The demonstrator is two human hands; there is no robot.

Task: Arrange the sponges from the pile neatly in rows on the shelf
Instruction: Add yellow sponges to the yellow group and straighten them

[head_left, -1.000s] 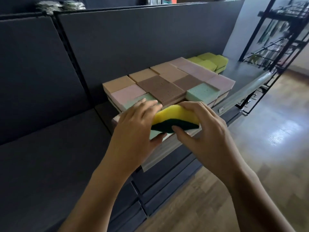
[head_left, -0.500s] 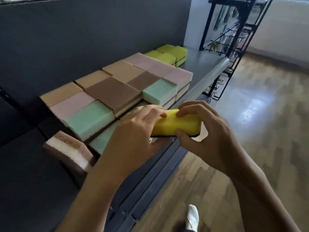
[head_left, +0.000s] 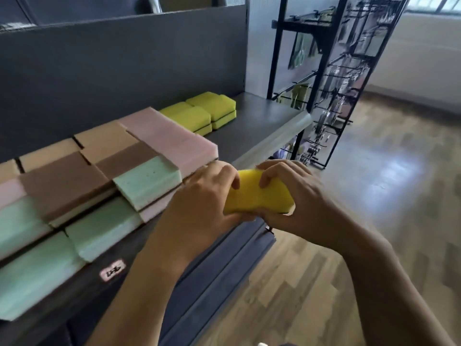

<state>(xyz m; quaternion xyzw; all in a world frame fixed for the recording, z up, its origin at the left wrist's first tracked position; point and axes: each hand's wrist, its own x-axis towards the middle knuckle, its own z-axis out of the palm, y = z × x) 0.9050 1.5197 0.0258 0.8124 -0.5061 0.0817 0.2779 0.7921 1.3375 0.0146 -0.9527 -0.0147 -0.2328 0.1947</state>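
A yellow sponge [head_left: 259, 193] is held in front of the shelf's front edge by both hands. My left hand [head_left: 207, 196] grips its left end and my right hand [head_left: 296, 198] grips its right end, fingers curled over the top. On the dark grey shelf [head_left: 257, 116] lie rows of pink [head_left: 172, 138], tan [head_left: 104, 138], brown [head_left: 62, 181] and mint green [head_left: 147, 181] sponges, some stacked. Further right on the shelf sit two stacks of yellow-green sponges [head_left: 199, 113].
The bare right part of the shelf ends at a pale front rail [head_left: 272, 143]. A black wire display rack [head_left: 331, 78] with hanging goods stands just past the shelf's right end. Wooden floor [head_left: 374, 221] lies to the right and below.
The view has swung right along the shelf. Both hands carried the yellow sponge rightward past the mint and pink sponges, and its dark green side no longer shows.
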